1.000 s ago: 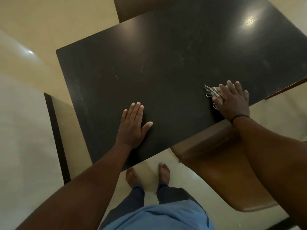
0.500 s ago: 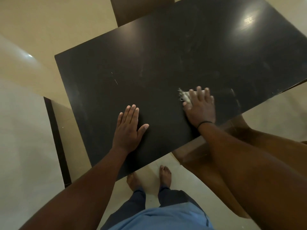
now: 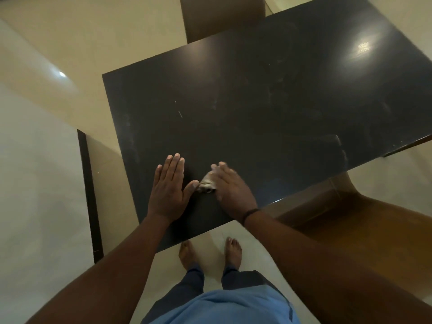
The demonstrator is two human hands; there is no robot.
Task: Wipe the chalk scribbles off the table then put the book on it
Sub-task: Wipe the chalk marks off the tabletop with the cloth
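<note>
Across the dark tabletop only faint chalk smears and a few short white marks show, so wiping looks nearly done. Left hand presses flat, fingers straight. Right hand, blurred, pushes a crumpled cloth beneath it; its grasp is unclear. No book is visible.
</note>
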